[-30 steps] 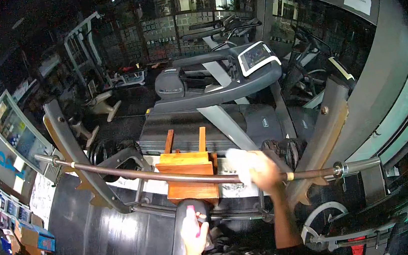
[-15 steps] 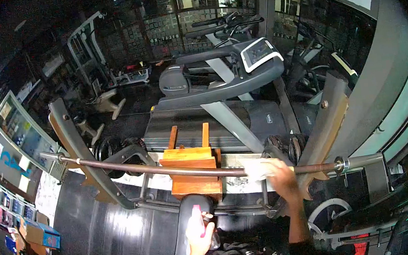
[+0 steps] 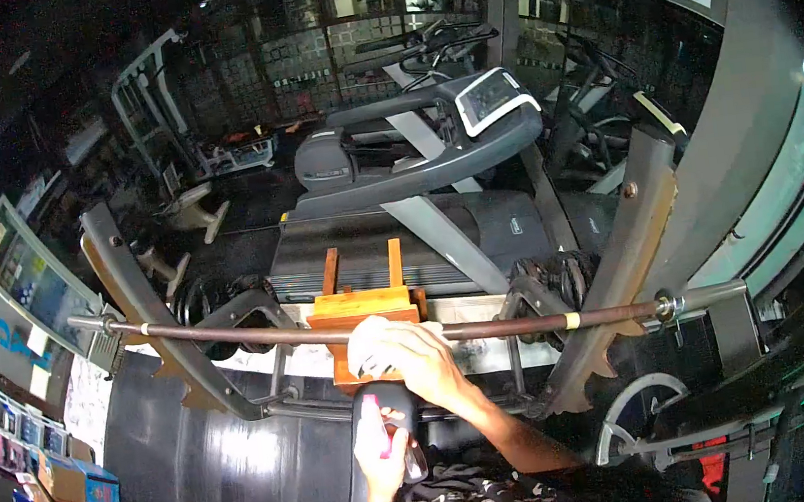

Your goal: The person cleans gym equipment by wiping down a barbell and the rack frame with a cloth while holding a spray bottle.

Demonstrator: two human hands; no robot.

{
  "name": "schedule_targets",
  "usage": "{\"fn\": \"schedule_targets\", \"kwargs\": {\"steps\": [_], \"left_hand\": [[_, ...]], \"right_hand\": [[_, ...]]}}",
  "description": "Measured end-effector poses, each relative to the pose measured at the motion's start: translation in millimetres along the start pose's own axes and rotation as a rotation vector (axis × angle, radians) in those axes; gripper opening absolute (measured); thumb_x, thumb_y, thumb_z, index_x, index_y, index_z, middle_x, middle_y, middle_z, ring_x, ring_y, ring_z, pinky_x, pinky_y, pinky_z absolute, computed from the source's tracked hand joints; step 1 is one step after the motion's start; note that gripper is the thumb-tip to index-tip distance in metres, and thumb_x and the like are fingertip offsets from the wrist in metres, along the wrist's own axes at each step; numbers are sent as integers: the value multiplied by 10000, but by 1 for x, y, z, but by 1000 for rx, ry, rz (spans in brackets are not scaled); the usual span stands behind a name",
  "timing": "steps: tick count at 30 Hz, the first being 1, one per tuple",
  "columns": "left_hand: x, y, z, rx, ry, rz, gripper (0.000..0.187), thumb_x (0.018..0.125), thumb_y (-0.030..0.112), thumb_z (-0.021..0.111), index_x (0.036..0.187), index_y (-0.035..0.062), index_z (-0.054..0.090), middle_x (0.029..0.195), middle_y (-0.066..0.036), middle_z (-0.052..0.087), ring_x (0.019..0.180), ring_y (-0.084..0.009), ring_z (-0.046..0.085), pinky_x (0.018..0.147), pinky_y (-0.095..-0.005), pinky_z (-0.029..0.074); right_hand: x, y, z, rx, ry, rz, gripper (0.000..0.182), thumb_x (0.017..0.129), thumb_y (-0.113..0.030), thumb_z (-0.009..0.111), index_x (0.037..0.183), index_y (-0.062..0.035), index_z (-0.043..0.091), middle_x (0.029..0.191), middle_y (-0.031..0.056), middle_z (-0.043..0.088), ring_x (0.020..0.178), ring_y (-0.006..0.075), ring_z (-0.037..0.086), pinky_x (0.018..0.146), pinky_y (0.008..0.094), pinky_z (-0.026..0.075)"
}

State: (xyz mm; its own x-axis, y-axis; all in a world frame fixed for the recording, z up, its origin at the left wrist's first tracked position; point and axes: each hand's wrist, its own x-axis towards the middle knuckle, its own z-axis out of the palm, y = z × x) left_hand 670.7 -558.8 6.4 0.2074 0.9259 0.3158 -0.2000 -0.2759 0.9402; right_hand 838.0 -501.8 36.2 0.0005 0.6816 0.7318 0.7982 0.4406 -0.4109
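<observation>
Sliding left since a moment ago, the right hand (image 3: pixel 414 354) and its white cloth (image 3: pixel 373 342) now sit mid-barbell (image 3: pixel 263 334). That bar runs left to right across the rack uprights (image 3: pixel 134 291), free length open both sides. Nearer, the left hand (image 3: pixel 380 452) is closed on a pink spray bottle (image 3: pixel 375 431) above the bench pad (image 3: pixel 350 495).

The right hand (image 3: pixel 414 354) lies on the barbell (image 3: pixel 233 335), with the wooden stand (image 3: pixel 366 305) just behind it, the treadmill (image 3: pixel 438 217) further behind, and the left hand (image 3: pixel 380 452) nearer.
</observation>
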Motion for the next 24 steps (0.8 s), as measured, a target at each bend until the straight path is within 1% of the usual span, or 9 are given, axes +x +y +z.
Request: {"fn": "schedule_targets", "kwargs": {"steps": [4,6,7,9,12,14,18,20,24], "left_hand": [[6,-7,-4,-67,56,-21,612,773,-134,576,1349,3,419,1067,-111,556,696,-149,606,557,-271,545],[4,-15,-14,-67,7,-44,591,773,-133,575,1331,0,432,1047,-112,564,660,-144,598,552,-269,541],[5,-15,-18,-64,-33,-59,570,773,-131,574,1314,-3,445,1027,-112,571,624,-140,591,548,-267,537],[4,-7,-24,-24,-39,-88,536,784,-132,547,1294,-8,437,1005,-128,571,644,-151,598,555,-278,544],[3,-5,-33,47,-16,-83,500,798,-131,514,1276,-13,426,992,-141,568,676,-162,605,559,-285,551],[5,6,-35,-57,56,-112,503,797,-123,554,1275,-1,459,1030,-127,564,701,-144,602,558,-272,545],[1,-7,-48,-72,59,-128,494,807,-123,547,1278,-11,453,1044,-124,555,729,-151,604,566,-275,548],[3,-4,-46,-103,83,-157,458,803,-94,543,1240,-8,437,988,-137,564,717,-157,593,554,-281,555],[5,-10,-45,-45,94,-89,454,804,-92,547,1237,-12,436,991,-138,564,719,-159,593,550,-283,554]], "right_hand": [[-32,12,-7,131,0,-81,335,753,-2,591,1080,-68,618,1105,107,622,1033,248,610,902,349,482],[-64,9,-12,451,-56,271,375,750,67,546,1113,-16,595,1135,131,618,1040,240,613,893,337,491],[-78,10,-14,450,-54,276,375,750,67,546,1113,-16,595,1135,131,618,1040,240,613,893,337,491],[-99,10,-17,603,117,700,361,764,60,528,1120,20,574,1108,164,622,1054,236,589,911,347,456],[-117,15,-21,10,424,400,438,807,47,507,1244,43,484,1291,203,501,1197,324,490,1023,394,351],[-107,27,-25,-279,597,230,462,770,66,509,1228,2,498,1246,174,511,1207,347,467,1068,470,286],[-56,39,-32,-416,213,278,414,686,19,576,1090,-63,542,1160,150,514,1194,335,455,1059,591,222],[-41,35,-7,-563,239,226,325,749,-67,609,1072,-101,593,1145,97,557,1148,317,494,1065,541,250],[-28,7,44,-129,270,62,217,769,-62,605,974,-112,655,1102,72,613,1129,309,534,1023,489,319]]}}
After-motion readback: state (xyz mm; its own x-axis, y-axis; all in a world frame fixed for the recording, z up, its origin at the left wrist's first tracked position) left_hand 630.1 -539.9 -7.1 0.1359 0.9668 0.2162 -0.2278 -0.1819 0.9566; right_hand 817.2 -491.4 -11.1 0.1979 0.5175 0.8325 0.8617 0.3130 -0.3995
